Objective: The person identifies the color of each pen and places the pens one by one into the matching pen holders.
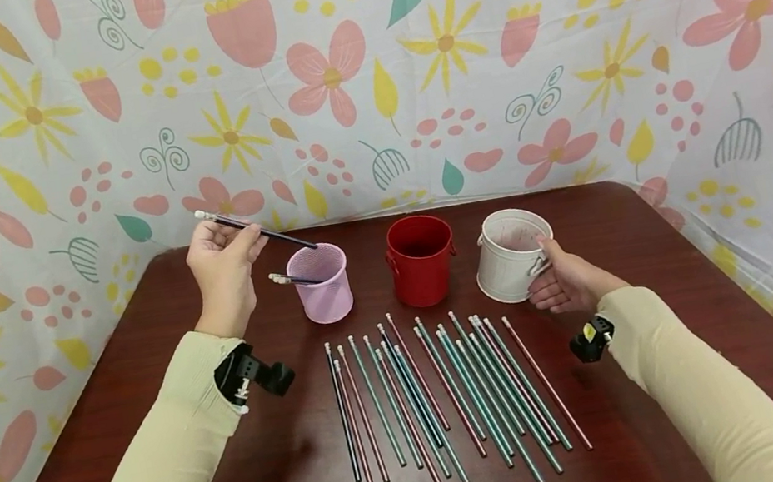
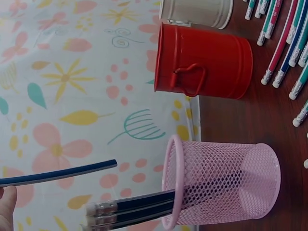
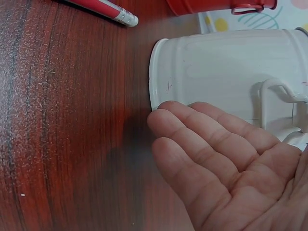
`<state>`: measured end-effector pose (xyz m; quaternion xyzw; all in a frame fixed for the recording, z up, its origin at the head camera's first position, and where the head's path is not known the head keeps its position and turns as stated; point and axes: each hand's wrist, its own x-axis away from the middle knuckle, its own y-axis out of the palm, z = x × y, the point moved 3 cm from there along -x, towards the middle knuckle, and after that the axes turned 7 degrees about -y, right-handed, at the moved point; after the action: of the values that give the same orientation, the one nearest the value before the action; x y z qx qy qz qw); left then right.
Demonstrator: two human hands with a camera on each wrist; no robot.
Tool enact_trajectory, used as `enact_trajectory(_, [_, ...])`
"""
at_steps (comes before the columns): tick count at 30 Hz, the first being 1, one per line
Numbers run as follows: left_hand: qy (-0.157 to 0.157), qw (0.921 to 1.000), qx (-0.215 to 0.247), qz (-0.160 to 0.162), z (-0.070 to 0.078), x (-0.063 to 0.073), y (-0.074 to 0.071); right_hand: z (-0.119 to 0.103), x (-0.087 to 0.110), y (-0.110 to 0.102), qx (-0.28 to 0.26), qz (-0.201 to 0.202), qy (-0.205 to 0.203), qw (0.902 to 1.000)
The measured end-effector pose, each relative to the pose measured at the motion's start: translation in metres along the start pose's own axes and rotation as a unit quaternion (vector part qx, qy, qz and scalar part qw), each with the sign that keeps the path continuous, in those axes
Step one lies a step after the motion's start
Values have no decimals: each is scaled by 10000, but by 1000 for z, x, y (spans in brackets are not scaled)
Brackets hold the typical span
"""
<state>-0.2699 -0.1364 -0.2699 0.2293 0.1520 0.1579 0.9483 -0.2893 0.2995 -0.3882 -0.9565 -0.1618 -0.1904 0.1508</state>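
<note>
My left hand (image 1: 221, 276) pinches a dark blue pencil (image 1: 264, 232) near its white eraser end. The pencil slants down to the right, its lower tip just above the rim of a pink mesh cup (image 1: 327, 299). Several dark blue pencils (image 2: 139, 209) lean inside that cup, erasers sticking out past the rim. My right hand (image 1: 570, 278) rests beside a white metal bucket (image 1: 501, 272), with its thumb near the rim and side handle (image 3: 269, 103). In the right wrist view its fingers (image 3: 192, 144) lie nearly straight along the bucket's lower side.
A red bucket (image 1: 424, 273) stands between the pink cup and the white bucket. Many red, green and blue pencils (image 1: 450, 399) lie in a loose row on the dark wooden table (image 1: 272, 478), erasers toward the containers. A flowered cloth (image 1: 372, 150) hangs behind the table.
</note>
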Motion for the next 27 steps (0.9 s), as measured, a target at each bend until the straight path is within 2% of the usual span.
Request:
enact_trajectory(7, [-71,9999,90,26,-11,-2,1,1,1,0,-18,33,-46,10000])
enact_trajectory(15, [-52,9996,201,-203,-22,14,11,1,-1,-2,-19,-5,-55,10000])
enact_trajectory(18, [-17,9998,153,-146,-29,18,10,1,-1,-2,-11,-10,-39,10000])
enact_trajectory(23, [306,9993,-214,-3,-40,22,2,2,-1,-1,7,-12,-14,10000])
enact_trajectory(27, [750,9933,-857,-191,-49,26,-3,2,-1,0,-4,-6,-26,10000])
